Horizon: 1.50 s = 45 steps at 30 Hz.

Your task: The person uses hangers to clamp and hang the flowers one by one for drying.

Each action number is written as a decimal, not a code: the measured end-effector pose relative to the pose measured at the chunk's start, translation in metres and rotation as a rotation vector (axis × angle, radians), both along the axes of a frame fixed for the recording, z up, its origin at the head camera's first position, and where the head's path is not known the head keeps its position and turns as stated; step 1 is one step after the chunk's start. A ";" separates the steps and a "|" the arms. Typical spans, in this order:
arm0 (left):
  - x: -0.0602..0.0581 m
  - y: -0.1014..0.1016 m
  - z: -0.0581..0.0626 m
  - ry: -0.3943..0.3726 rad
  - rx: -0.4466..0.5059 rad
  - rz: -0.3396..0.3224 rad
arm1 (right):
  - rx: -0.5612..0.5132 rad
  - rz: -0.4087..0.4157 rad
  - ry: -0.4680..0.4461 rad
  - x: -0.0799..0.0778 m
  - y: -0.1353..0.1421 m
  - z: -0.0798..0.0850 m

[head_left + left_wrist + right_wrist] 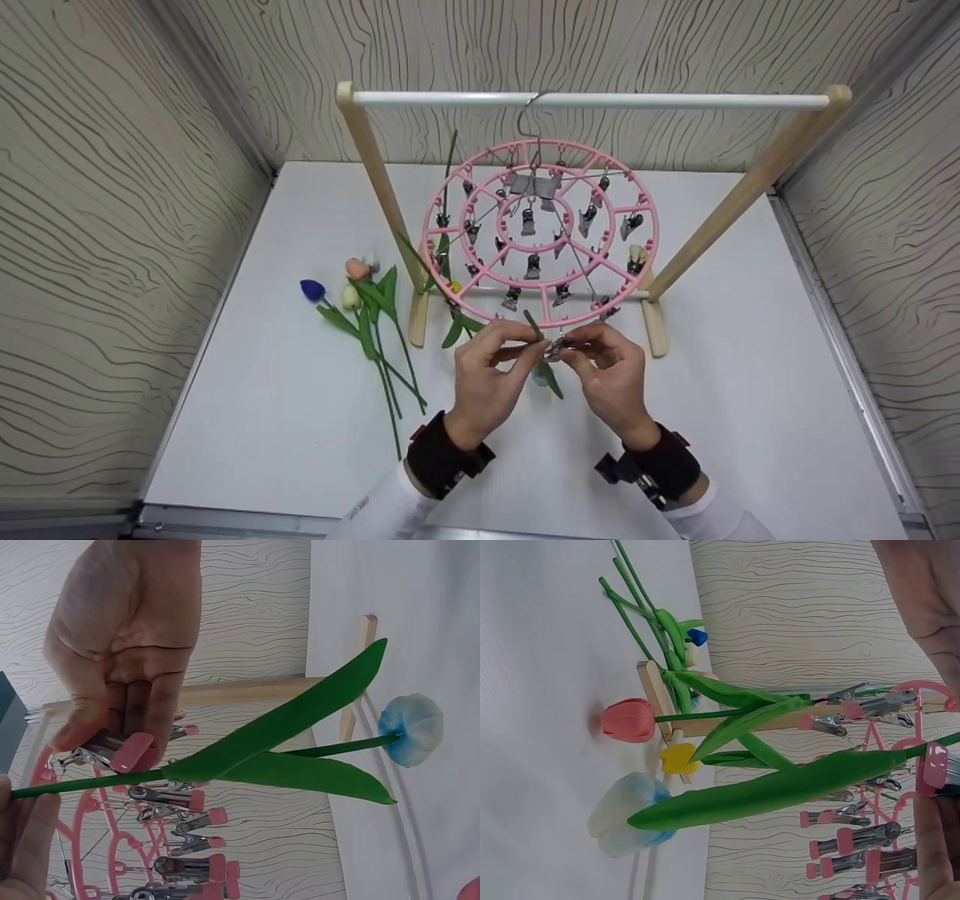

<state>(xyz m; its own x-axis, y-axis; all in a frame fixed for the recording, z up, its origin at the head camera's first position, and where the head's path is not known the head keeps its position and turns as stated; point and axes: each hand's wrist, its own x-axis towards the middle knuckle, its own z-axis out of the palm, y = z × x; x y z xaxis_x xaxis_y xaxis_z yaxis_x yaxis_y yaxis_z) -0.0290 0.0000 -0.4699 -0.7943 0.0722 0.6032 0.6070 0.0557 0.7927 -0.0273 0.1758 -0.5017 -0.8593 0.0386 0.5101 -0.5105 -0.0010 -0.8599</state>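
Near the front of a round pink clip hanger (534, 286), my left hand (487, 373) pinches the green stem of an artificial tulip (410, 730). Its blossom, pale blue and white, hangs downward under two long leaves. My right hand (616, 379) pinches a metal clip (133, 753) with pink tips, which hangs from the hanger's front rim. The stem lies right at the clip's tips; whether they grip it cannot be told. A pink tulip (628, 720) and a yellow tulip (679, 758) hang head down from the hanger's left side.
The hanger hooks over the white bar (450, 98) of a wooden-legged stand. Several clips dangle around its rings. On the white table (247, 405) at left lie more tulips, among them a blue tulip (312, 290), a peach tulip (358, 268) and a cream tulip (350, 297).
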 end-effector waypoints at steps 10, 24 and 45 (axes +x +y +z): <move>-0.001 0.002 -0.002 0.031 0.008 0.013 | 0.041 -0.031 0.011 0.000 -0.006 -0.002; -0.006 0.000 -0.004 0.031 0.022 0.068 | 0.091 -0.028 -0.050 0.002 -0.004 -0.003; 0.000 -0.020 -0.020 0.029 -0.043 0.050 | 0.059 0.007 -0.005 -0.003 0.005 -0.009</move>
<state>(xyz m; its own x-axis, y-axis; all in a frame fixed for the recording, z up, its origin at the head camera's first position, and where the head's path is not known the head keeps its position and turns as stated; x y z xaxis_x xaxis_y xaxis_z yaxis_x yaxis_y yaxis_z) -0.0291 -0.0204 -0.4901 -0.7801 0.0591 0.6229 0.6250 0.1206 0.7713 -0.0308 0.1806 -0.5112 -0.8619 0.0028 0.5070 -0.5064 0.0458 -0.8611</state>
